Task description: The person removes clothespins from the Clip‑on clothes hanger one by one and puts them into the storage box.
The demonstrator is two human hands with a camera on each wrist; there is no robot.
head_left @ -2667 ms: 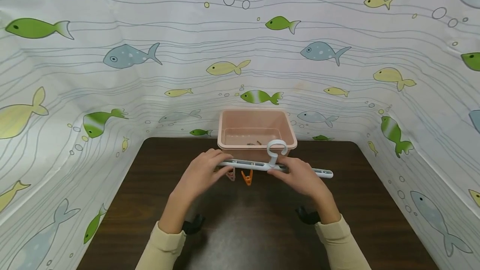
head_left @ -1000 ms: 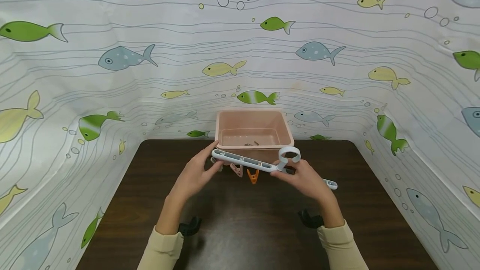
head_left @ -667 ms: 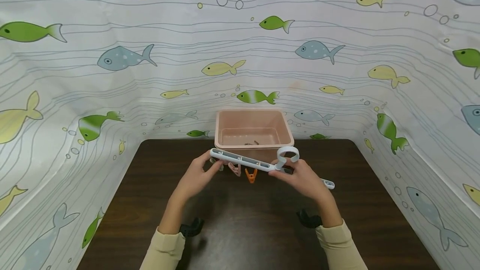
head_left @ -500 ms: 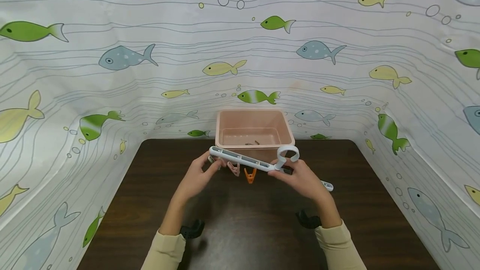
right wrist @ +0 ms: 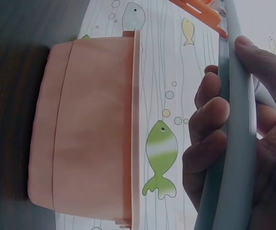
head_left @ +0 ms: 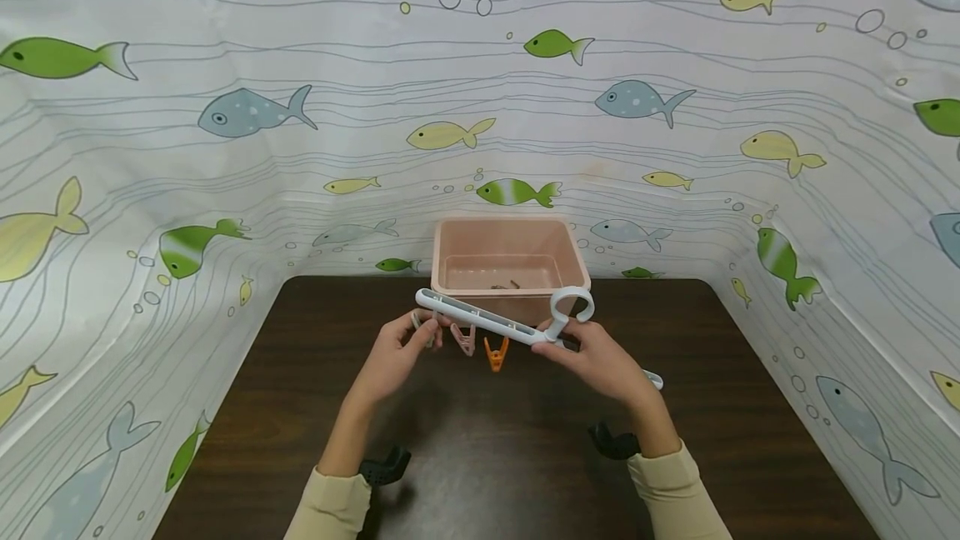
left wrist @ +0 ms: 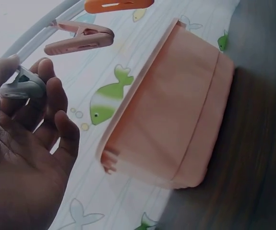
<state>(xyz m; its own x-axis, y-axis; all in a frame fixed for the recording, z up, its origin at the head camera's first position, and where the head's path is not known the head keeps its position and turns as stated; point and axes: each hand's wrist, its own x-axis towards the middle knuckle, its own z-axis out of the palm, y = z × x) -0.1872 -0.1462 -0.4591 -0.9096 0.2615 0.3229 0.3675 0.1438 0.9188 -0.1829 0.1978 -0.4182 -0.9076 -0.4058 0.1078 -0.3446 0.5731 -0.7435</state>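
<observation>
Head view: right hand, fingers curled round the white hanger beside its hook, apparently steadies it above the table while left hand pinches a grey clip beneath its raised end.

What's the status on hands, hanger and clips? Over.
Left hand pinches grey clip, right hand grips white hanger. Pink clip, orange clip hang from its bar. Grey clip's attachment unclear. Pink bin beyond, apparently not blocking.

Dark table, wood-grained, pink bin on it
</observation>
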